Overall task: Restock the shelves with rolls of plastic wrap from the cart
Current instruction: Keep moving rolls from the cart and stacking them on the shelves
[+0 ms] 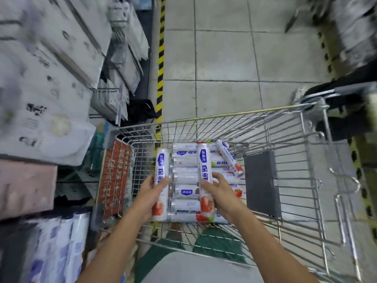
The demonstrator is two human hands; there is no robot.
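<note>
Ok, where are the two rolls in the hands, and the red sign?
Left roll (161, 170), in left hand (150, 193): head view, blue lettering.
Right roll (204, 168), in right hand (221, 190): head view, blue lettering.
Red sign (115, 178): head view, its middle.

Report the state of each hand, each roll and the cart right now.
cart, loaded, beside the shelves.
pile, rolls lying flat in the cart.
left hand, grips left roll.
left roll, held at the pile's left edge.
right hand, grips right roll.
right roll, held over the pile.
leaning roll, tilted at the pile's far right, untouched.
</note>
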